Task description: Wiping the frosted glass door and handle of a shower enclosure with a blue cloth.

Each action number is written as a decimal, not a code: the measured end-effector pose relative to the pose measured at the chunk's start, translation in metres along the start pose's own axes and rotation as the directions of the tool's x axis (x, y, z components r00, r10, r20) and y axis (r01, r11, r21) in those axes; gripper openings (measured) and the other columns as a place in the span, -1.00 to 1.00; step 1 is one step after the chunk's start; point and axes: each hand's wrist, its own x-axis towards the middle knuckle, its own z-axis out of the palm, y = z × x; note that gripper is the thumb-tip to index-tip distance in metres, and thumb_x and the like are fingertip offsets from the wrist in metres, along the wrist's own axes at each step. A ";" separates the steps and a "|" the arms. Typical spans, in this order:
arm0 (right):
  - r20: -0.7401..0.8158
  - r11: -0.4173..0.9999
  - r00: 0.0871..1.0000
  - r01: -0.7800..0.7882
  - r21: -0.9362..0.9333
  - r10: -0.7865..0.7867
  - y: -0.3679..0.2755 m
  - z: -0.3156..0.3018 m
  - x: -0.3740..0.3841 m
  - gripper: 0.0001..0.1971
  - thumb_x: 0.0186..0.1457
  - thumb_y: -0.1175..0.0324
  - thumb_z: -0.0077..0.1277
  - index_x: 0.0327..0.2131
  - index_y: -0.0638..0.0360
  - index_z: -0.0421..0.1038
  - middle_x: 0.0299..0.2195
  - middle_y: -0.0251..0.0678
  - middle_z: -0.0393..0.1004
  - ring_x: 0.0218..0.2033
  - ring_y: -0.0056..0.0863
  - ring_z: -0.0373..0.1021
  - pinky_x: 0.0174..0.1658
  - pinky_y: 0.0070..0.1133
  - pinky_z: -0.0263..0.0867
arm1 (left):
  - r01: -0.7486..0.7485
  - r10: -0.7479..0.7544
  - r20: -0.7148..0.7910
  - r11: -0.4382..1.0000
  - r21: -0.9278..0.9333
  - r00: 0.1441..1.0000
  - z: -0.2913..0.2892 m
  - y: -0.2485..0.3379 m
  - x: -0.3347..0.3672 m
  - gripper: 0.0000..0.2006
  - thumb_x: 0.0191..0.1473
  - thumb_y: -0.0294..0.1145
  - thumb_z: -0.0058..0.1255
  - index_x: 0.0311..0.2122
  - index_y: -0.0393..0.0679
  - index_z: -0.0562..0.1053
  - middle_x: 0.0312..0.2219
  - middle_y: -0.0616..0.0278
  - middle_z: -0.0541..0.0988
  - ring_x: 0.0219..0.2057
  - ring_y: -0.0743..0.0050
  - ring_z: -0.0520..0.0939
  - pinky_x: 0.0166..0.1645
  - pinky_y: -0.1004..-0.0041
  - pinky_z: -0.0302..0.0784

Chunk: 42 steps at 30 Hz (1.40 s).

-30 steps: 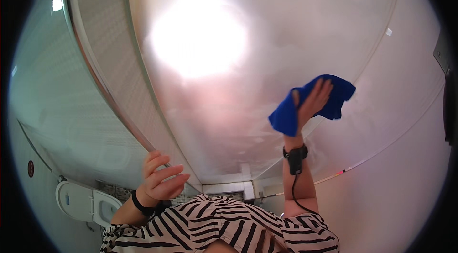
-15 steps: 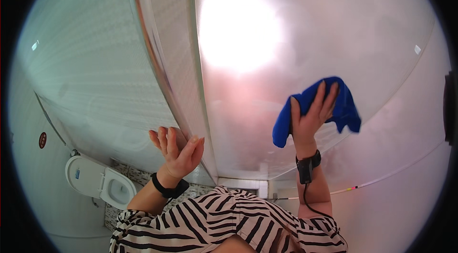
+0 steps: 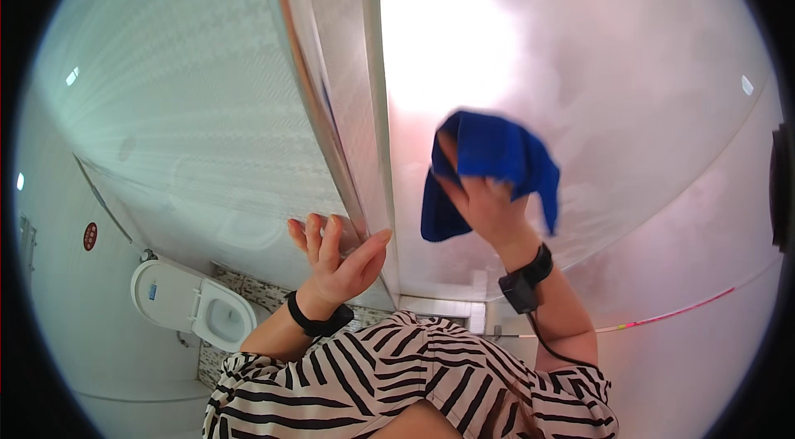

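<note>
My right hand [image 3: 495,211] has a blue cloth [image 3: 507,149] at the pale, shiny wall panel [image 3: 646,124]. The cloth is folded over my fingers and hides part of them, and one corner hangs down at the right. To the left, my left hand [image 3: 341,269] is against the glass panel beside its metal frame [image 3: 319,120]. Its fingers are stretched out, with the thumb apart on the frame side. No object shows in that hand.
A white toilet [image 3: 199,300] with its lid up stands at the lower left, beyond the glass. Mosaic tiles [image 3: 269,294] show on the floor near it. A thin strip with coloured marks [image 3: 654,321] runs along the lower right wall.
My right hand has swept left with the cloth, which now drapes further over the fingers. The view has shifted, so the frame and toilet appear further right; my left hand stays by the frame.
</note>
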 end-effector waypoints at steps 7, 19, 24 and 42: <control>-0.144 0.941 0.989 0.007 0.339 0.045 -0.049 0.030 0.037 -0.80 -0.04 0.26 0.16 -0.28 0.00 0.56 -0.39 -0.38 0.48 -0.35 -0.43 0.39 -0.23 -0.39 0.23 | 0.002 -0.002 0.020 0.999 -0.033 1.000 -0.004 -0.008 -0.004 -0.79 -0.12 -0.28 0.24 -0.29 0.28 0.60 0.17 -0.05 0.20 0.30 -0.17 0.02 0.34 -0.10 -0.33; 0.139 0.922 0.952 -0.300 0.245 0.273 0.004 0.029 -0.116 -0.48 -0.02 0.11 0.17 0.01 0.13 0.43 0.09 0.03 0.29 0.07 0.03 0.26 0.18 -0.21 0.11 | -0.030 0.032 0.078 0.999 -0.033 0.996 -0.012 -0.023 -0.006 -0.85 -0.12 -0.39 0.17 -0.38 0.19 0.58 0.25 -0.20 0.04 0.31 -0.33 -0.10 0.32 -0.18 -0.38; -0.113 0.751 0.743 -0.654 0.085 0.660 0.044 0.017 -0.122 -0.37 0.02 0.07 0.11 0.11 0.22 0.28 0.17 0.11 0.13 0.12 0.12 0.11 0.19 -0.07 -0.06 | -0.047 0.048 0.018 0.997 -0.058 0.999 0.003 -0.011 0.003 -0.85 -0.10 -0.41 0.16 -0.38 0.19 0.57 0.25 -0.24 0.03 0.31 -0.38 -0.12 0.30 -0.23 -0.35; -0.209 0.722 0.728 -0.681 -0.118 0.653 0.134 -0.011 -0.187 -0.31 0.15 -0.05 -0.07 0.22 0.22 0.11 0.25 0.13 0.01 0.16 0.17 0.09 0.15 -0.05 -0.02 | -0.044 0.045 -0.046 0.998 0.042 0.998 0.009 -0.005 0.013 -0.86 -0.05 -0.51 0.14 -0.36 0.04 0.51 0.26 -0.19 0.01 0.30 -0.34 -0.07 0.25 -0.26 -0.16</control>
